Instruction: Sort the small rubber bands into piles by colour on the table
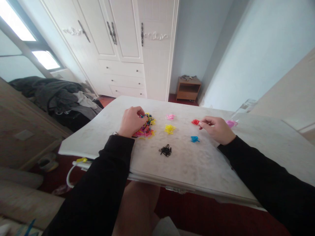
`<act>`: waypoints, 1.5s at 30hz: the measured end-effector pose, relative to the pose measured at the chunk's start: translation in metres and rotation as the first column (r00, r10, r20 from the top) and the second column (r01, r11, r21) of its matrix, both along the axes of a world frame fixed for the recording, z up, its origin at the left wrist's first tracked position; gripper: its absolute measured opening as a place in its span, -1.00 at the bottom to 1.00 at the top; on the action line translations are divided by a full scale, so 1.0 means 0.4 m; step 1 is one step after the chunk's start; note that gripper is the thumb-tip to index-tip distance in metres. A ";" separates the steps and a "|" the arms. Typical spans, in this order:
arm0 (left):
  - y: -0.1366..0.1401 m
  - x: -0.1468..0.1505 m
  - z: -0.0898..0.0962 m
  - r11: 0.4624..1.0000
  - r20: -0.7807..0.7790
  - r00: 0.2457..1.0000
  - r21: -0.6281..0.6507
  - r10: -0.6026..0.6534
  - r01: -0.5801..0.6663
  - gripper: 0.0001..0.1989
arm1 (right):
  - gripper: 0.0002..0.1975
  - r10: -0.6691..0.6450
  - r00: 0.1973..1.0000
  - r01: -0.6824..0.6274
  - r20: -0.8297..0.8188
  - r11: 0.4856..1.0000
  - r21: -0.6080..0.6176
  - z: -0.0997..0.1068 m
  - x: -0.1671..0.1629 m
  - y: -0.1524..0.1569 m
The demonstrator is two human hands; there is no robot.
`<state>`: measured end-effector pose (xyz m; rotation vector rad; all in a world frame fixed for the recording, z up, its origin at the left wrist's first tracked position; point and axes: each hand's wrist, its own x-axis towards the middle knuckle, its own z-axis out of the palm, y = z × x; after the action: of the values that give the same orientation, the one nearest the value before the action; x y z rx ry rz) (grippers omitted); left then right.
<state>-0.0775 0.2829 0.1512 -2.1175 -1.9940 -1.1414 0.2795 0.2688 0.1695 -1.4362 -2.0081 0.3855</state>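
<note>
On the table lies a mixed pile of small coloured rubber bands (149,124), yellow, pink, black and blue. My left hand (134,121) rests at its left side, fingers closed in a pinch on some of the bands. At a small red pile of rubber bands (195,122), my right hand (216,128) has thumb and forefinger pinched at the pile's right edge, apparently on a red band. Between the hands are a pink pile (170,117), a yellow pile (169,129), a blue pile (194,139) and, nearest me, a black pile (165,150).
The white table (152,167) has its front edge close to my legs. Past my right hand lie a pink item (231,123) and a clear plastic container (247,105). A white wardrobe (123,39), a small wooden cabinet (188,89) and heaped clothes (61,95) stand beyond.
</note>
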 end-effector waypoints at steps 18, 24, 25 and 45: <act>0.008 -0.003 -0.002 0.999 0.071 0.997 0.042 -0.036 0.033 -0.83 | -0.73 0.037 0.999 -0.037 0.032 0.999 0.000 -0.005 0.001 -0.001; 0.007 -0.002 -0.007 0.996 0.056 0.996 0.056 -0.070 0.067 -0.71 | -0.72 0.045 0.999 -0.045 0.023 0.999 0.003 -0.006 0.001 -0.002; 0.005 -0.002 -0.007 0.995 0.054 0.995 0.057 -0.081 0.078 -0.70 | -0.72 0.046 0.999 -0.046 0.022 0.999 0.003 -0.006 0.001 -0.002; -0.020 0.002 0.006 0.968 0.006 0.970 -0.061 -0.242 0.242 -0.70 | -0.76 0.063 0.997 -0.063 0.040 0.998 0.009 -0.009 0.001 -0.001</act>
<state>-0.0765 0.2749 0.1537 -2.4470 -1.8305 -1.1191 0.2799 0.2683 0.1657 -1.3870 -2.0881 0.3759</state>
